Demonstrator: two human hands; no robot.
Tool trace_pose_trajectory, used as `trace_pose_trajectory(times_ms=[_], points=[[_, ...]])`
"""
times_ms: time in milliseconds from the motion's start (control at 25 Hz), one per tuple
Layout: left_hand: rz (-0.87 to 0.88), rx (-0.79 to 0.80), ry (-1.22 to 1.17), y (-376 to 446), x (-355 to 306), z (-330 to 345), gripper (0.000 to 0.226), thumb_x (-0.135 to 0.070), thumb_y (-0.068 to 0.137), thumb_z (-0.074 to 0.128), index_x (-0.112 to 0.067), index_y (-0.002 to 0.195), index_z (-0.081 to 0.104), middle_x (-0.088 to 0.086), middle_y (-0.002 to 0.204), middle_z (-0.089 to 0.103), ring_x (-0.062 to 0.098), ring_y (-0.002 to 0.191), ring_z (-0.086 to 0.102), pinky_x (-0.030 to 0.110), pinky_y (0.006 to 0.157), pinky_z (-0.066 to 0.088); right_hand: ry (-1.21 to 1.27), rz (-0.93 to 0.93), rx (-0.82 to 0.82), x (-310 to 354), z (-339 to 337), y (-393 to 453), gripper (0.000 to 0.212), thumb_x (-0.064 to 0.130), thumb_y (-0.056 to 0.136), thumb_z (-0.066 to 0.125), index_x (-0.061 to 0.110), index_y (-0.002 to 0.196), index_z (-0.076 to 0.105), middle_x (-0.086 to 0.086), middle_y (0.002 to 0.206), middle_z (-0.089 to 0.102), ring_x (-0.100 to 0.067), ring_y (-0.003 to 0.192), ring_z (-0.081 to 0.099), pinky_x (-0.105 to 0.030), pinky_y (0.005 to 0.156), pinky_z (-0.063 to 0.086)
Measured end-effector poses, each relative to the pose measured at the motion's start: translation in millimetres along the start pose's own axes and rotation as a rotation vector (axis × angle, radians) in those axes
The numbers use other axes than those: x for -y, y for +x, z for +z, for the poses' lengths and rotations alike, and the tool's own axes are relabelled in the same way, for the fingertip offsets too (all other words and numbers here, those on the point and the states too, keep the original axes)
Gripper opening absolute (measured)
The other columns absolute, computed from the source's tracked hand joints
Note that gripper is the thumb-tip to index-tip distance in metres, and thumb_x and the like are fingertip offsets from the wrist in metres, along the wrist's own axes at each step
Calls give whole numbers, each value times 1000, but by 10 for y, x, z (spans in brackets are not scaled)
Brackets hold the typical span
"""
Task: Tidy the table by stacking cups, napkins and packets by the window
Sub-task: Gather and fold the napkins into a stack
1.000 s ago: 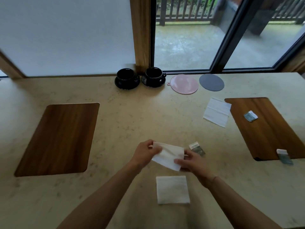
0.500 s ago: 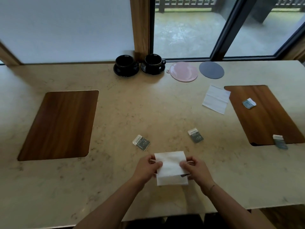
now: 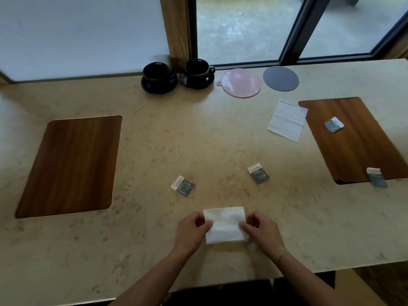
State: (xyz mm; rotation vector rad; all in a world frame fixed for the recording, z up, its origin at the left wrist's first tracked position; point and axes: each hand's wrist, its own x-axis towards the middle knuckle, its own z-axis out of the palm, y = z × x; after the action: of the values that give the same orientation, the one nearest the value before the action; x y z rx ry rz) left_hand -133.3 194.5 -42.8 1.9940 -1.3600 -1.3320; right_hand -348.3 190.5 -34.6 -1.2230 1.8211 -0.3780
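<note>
Near the 6 o'clock edge of the pale, marbled stone surface (image 3: 154,138): folded white paper napkin (image 3: 225,225), soft and rectangular, pinched at its left edge by the left hand (image 3: 191,231) and at its right edge by the right hand (image 3: 261,231), fingers curled on both. Just beyond, at 11 o'clock from the napkin, small flat left packet (image 3: 183,186), dark grey with a white end strip; at 1 o'clock, matching middle packet (image 3: 258,173). At 3 o'clock, dark rounded-corner right wooden mat (image 3: 357,151) with streaked grain, carrying a crumpled packet (image 3: 334,124) toward its far end and an edge packet (image 3: 376,177) overhanging its near rim. Beside that mat's far left corner, unfolded napkin (image 3: 287,120), creased and thin, one corner overlapping the wood. At 9 o'clock, matching left wooden mat (image 3: 70,166). At 12 o'clock by the window (image 3: 242,27): two glossy black cups on round saucers, left cup (image 3: 157,72) and right cup (image 3: 197,69), set side by side; to their right a round pink coaster (image 3: 241,83) with a small tab, then a round grey coaster (image 3: 280,78), matte.
</note>
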Motion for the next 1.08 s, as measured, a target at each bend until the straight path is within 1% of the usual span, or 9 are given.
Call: trace_pose_trajectory(times_ms=[80, 200, 320, 400, 560, 760, 960, 1080], points=[[12, -19, 20, 8, 3, 15, 12, -29, 83, 70, -22, 74, 65, -6, 76, 67, 9, 72, 62, 27, 67, 51, -18, -2, 4, -21, -3, 5, 11, 24, 83, 74, 18, 79, 66, 5, 78, 68, -12, 74, 62, -20, 61, 45], [12, -36, 40, 28, 10, 30, 12, -29, 81, 71, -20, 74, 65, -6, 75, 67, 10, 72, 62, 31, 68, 52, -40, 6, 7, -44, 13, 11, 10, 26, 83, 74, 21, 79, 66, 6, 77, 67, -8, 73, 61, -20, 62, 46], [-4, -63, 44, 35, 7, 31, 13, -29, 78, 72, -21, 71, 64, -6, 73, 66, 10, 71, 61, 32, 67, 51, -72, 15, 5, -73, 27, 20, 8, 29, 82, 73, 26, 79, 67, 9, 78, 67, -6, 74, 61, -27, 68, 53], [-3, -68, 65, 42, 10, 37, 14, -30, 77, 72, -22, 70, 63, -7, 72, 65, 9, 70, 60, 32, 66, 51, -63, 20, -3, -84, 26, 29, 8, 30, 82, 73, 27, 79, 67, 9, 77, 67, -6, 74, 62, -31, 70, 55], [-12, -61, 75, 55, 32, 37, 14, -33, 77, 71, -23, 70, 64, -7, 72, 66, 9, 70, 61, 33, 66, 52, -44, 12, -5, -87, 14, 54, 8, 31, 82, 73, 26, 80, 66, 9, 76, 67, -6, 74, 62, -32, 70, 56], [-25, -44, 118, 64, 39, 22, 14, -33, 77, 70, -22, 71, 64, -9, 75, 66, 8, 72, 61, 33, 67, 52, -101, 27, -13, -95, 48, 68, 10, 35, 82, 72, 29, 79, 65, 12, 76, 66, -5, 74, 61, -34, 69, 56], [-29, -47, 158, 75, 39, 3, 13, -34, 78, 68, -25, 70, 63, -11, 74, 66, 5, 72, 60, 34, 67, 53, -117, 35, -26, -80, 58, 75, 11, 36, 82, 72, 29, 78, 65, 13, 77, 65, -5, 74, 61, -30, 67, 53], [-26, -47, 165, 85, 45, 7, 12, -34, 78, 68, -25, 70, 64, -11, 75, 66, 5, 72, 60, 34, 67, 53, -109, 34, -33, -91, 63, 69, 12, 37, 82, 72, 29, 77, 65, 12, 76, 66, -5, 74, 61, -31, 67, 54]])
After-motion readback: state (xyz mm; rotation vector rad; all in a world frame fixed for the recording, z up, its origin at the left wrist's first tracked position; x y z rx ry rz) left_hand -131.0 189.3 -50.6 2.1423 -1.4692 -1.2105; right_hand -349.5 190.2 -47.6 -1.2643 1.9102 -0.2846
